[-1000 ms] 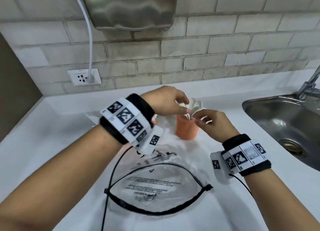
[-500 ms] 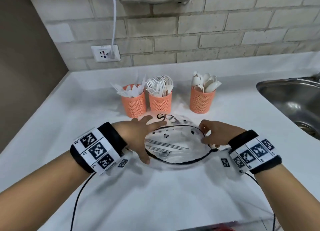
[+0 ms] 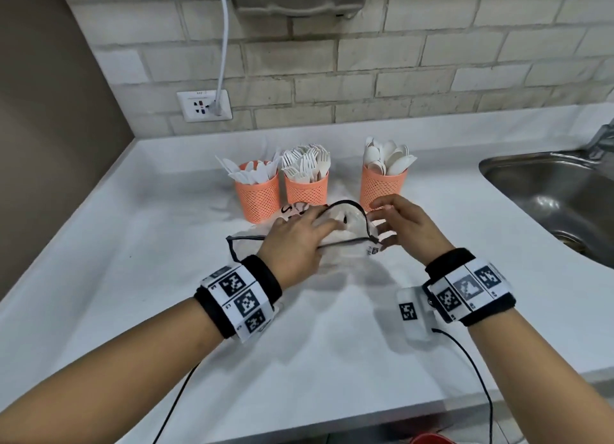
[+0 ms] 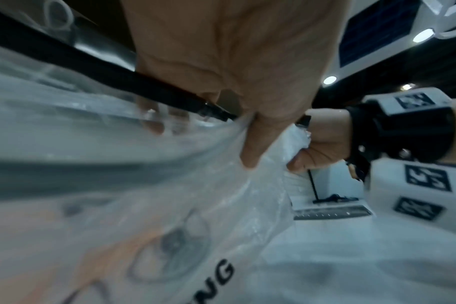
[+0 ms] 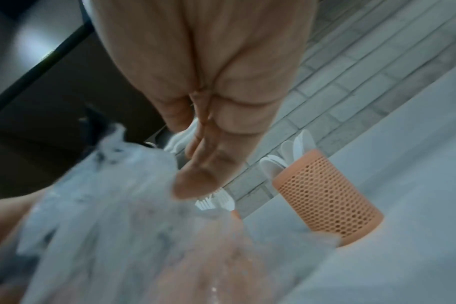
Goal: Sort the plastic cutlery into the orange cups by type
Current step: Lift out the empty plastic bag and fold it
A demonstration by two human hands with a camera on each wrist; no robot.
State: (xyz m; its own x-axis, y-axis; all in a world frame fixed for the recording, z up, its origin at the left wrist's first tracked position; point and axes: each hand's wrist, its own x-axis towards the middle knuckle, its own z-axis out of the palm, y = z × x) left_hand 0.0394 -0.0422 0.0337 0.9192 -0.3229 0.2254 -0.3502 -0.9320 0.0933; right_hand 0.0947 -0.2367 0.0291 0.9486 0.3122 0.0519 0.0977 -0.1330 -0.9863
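Both hands are on the bag [image 3: 345,241], a clear plastic zip pouch with a black zipper edge, lying flat on the counter [image 3: 149,277] just in front of the cups. Left hand [image 3: 295,244] lies across the bag with fingers nearly straight; the left wrist view shows fingertips behind the film, so they look pushed into the mouth, thumb on the outside. Right hand [image 3: 402,227] pinches the film at the bag's right end, thumb and curled fingers bunching it. Just past the fingertips stand three orange mesh cups: knives [image 3: 257,196] beyond the left hand, forks [image 3: 306,187] dead ahead, spoons [image 3: 383,186] just past the right hand's fingers. All three look full and sorted by type. Can't tell if any cutlery is left in the bag; film is too blurred and crinkled in the wrist views. Handling, my read: bag is light, floppy, slick, won't hold shape, so one hand has to pin or spread the zipper edge, the stiffest part, while the other fishes. Cutlery is light, thin, stiff, a bit springy; take it by the handle. Cups are light and top-heavy when full; drop pieces in, don't shove.
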